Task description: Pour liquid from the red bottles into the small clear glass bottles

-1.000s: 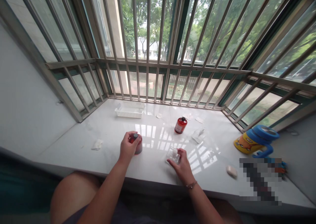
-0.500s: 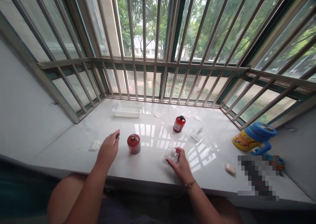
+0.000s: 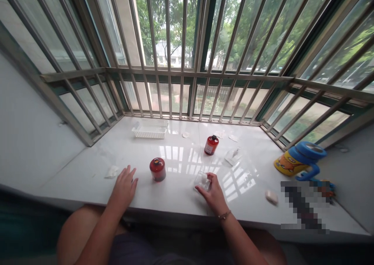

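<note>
My left hand [image 3: 125,186] rests low over the white ledge with its fingers stretched and apart. No cap shows in it, though the underside of the palm is hidden. Just right of it stands a red bottle [image 3: 157,170] without a cap, its neck hole showing. My right hand [image 3: 213,191] has thumb and fingers around a small clear plastic piece [image 3: 201,181], whose exact kind I cannot make out. Farther back is a second red bottle [image 3: 211,145] with a black cap and a pale label. Beside that lies a clear plastic packet [image 3: 233,156].
A white plastic basket [image 3: 150,134] sits by the barred window. Crumpled white tissue [image 3: 111,172] lies left of my left hand. At the right are a pale soap-like block [image 3: 271,197] and a blue-and-yellow jug [image 3: 293,160]. A blurred patch [image 3: 305,208] covers something dark.
My left hand has lowered toward me and opened its fingers; the small black cap it pinched is out of sight. My right hand keeps its hold on the clear plastic piece.
</note>
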A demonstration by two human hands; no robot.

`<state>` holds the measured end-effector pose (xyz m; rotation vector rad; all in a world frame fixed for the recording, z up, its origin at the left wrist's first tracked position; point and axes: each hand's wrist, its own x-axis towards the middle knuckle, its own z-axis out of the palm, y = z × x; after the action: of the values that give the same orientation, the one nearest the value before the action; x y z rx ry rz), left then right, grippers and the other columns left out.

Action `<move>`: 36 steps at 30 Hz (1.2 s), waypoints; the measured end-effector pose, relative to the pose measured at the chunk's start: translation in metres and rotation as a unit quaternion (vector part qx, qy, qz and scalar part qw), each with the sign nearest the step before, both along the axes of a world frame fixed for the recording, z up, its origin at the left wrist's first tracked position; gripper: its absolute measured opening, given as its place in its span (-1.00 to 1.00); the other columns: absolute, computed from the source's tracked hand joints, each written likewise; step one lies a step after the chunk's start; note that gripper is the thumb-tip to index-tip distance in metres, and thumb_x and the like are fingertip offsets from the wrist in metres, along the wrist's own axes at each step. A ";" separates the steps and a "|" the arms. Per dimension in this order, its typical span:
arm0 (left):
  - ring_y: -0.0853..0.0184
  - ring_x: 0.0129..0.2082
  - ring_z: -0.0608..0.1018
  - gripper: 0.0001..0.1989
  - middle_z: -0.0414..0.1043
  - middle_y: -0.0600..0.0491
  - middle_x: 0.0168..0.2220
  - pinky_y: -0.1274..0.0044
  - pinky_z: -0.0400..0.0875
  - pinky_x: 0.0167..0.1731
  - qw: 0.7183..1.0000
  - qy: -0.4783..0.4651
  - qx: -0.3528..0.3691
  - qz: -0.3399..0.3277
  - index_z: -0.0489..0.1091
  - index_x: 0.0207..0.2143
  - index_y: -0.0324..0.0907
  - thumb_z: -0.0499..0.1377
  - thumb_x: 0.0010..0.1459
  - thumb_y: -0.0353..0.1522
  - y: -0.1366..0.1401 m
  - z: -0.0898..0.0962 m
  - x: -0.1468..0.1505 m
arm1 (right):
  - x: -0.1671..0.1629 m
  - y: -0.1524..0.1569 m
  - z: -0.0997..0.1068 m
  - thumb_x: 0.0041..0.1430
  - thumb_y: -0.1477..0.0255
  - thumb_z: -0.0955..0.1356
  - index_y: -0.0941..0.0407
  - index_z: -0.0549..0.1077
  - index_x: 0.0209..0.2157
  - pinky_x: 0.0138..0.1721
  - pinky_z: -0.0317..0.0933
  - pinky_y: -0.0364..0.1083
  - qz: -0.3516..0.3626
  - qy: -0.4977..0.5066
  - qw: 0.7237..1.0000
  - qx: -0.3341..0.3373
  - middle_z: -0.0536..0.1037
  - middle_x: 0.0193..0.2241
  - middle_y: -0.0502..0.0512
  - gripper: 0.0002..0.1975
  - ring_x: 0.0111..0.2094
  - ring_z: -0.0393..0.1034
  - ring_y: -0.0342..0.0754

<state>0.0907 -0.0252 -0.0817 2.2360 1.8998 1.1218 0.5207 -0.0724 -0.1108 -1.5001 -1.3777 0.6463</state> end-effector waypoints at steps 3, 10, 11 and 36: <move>-0.10 0.17 0.58 -0.74 0.62 -0.15 0.08 -0.01 0.39 0.30 0.995 -0.068 0.075 -0.007 0.54 0.01 -0.04 0.19 0.32 -0.23 -0.021 0.030 0.037 | 0.001 0.000 -0.001 0.08 0.03 0.57 -0.01 0.34 0.12 0.10 0.43 0.16 0.002 -0.001 1.000 0.001 0.52 0.03 0.15 -0.32 0.06 0.50 0.19; 0.03 0.20 0.60 -0.70 0.60 -0.10 0.14 0.12 0.52 0.24 0.944 -0.174 -0.086 -0.268 0.56 0.12 0.03 0.18 0.40 -0.30 -0.060 0.042 0.173 | -0.001 0.000 -0.002 0.07 0.05 0.58 -0.02 0.32 0.11 0.15 0.41 0.18 -0.005 0.002 1.000 0.015 0.52 0.04 0.15 -0.32 0.09 0.48 0.20; 0.03 0.27 0.55 -0.63 0.54 -0.11 0.24 0.10 0.49 0.29 0.934 -0.183 -0.107 -0.287 0.51 0.22 0.02 0.17 0.41 -0.30 -0.059 0.038 0.191 | -0.001 0.001 -0.002 0.07 0.06 0.58 -0.01 0.32 0.11 0.15 0.41 0.18 -0.005 0.006 1.000 0.018 0.52 0.04 0.16 -0.32 0.09 0.49 0.20; 0.04 0.29 0.50 -0.83 0.44 -0.11 0.29 0.12 0.38 0.33 0.889 -0.338 -0.156 -0.266 0.57 -0.10 -0.05 0.36 0.24 -0.33 -0.001 0.040 0.271 | -0.001 0.004 -0.004 0.03 0.13 0.57 -0.01 0.33 0.11 0.11 0.45 0.16 -0.023 0.008 1.000 0.010 0.57 0.05 0.17 -0.33 0.08 0.53 0.24</move>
<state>0.3617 -0.0264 -0.0412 1.6944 1.0169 1.1670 0.5194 -0.0688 -0.1146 -1.5038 -1.3288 0.6136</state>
